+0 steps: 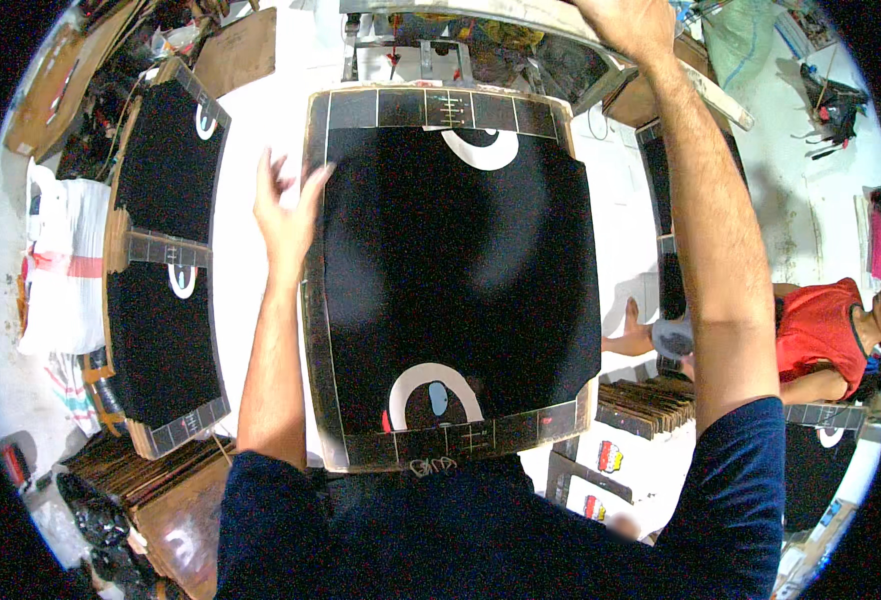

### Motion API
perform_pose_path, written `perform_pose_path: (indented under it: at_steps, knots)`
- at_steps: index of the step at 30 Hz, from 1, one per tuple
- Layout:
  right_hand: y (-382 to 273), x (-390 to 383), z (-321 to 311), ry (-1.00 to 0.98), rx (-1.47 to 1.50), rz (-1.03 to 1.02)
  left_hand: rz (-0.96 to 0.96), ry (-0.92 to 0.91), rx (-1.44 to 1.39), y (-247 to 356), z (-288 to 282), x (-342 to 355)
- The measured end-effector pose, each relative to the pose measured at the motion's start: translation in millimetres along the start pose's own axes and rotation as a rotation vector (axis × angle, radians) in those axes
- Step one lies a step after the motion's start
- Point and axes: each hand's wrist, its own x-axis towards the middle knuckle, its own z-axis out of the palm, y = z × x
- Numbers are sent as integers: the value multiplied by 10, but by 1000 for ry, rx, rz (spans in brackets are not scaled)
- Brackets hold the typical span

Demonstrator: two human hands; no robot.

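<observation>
In front of me lies a flat board (315, 300) covered by a black fabric panel (460, 260). White eye-like prints (485, 152) show at its far and near edges, beside dark strips ruled with pale lines. My left hand (288, 205) hovers at the board's left edge, thumb and fingers apart, holding nothing. My right arm stretches far forward. At the top rim my right hand (640, 28) grips the pale bar of a frame (520, 12), apparently a printing screen; its fingertips are cut off by the picture's edge.
Boards with black panels (165, 330) stand on the left and right. Brown board stacks (175, 490) lie at lower left and right (650, 405). At right another person in a red top (820, 330) reaches a hand (630, 332) near my right forearm. A white bag (65, 265) lies far left.
</observation>
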Motion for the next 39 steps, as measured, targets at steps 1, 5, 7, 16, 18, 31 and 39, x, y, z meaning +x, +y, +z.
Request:
perform_pose_path:
  at_steps: [1,5,7,16,18,31,39]
  knots:
    - [12,98,-42,-75,11,55,-122,9,-9,-483,-230,-332]
    - [39,384,-40,-65,-108,35,-698,-371,578,-2051,-1350,-2438]
    - [64,467,-48,-132,1,50,-929,-707,510,-2322,-1783,-3648]
    - [96,705,13,-135,151,20,-1038,-407,171,-1163,-1893,-5072]
    - [124,752,29,-156,217,24,-911,-410,463,-944,-1790,-4902]
    - [184,826,43,-117,136,-36,-770,-146,773,-786,-2160,-4432]
    - [36,793,8,-133,141,14,-397,280,439,-398,-1897,-2074]
